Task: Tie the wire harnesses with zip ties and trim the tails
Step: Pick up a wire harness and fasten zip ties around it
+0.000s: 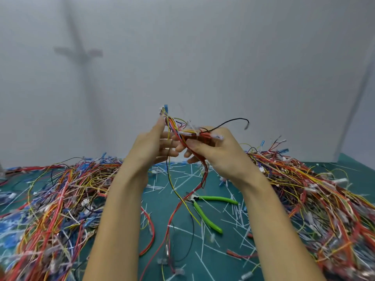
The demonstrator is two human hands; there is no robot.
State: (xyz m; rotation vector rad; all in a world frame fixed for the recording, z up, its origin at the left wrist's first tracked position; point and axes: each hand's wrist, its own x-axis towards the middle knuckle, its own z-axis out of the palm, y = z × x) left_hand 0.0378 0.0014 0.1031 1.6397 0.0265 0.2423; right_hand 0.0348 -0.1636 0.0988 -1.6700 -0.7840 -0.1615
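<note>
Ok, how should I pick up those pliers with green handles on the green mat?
Take the green-handled cutting pliers by both handles, coming from the right, near side. The handles splay open in a V toward that side, while the metal jaws point left, among strands of the multicoloured wire harness. Probably squeeze them together as you lift.

Hand-held bundle of multicoloured wires [194, 134]: a white strip across it is blurred; fastened or loose, cannot tell.
Left hand [150, 147]: fingertips hidden behind right hand [213, 153].
Left heap of multicoloured wire harnesses [60, 199]: motion-blurred, cut off by left and bottom edges.
Right heap of multicoloured wire harnesses [314, 199]: blurred, cut off by right edge.
Green-handled cutters [217, 199]: head partly covered by wires.
</note>
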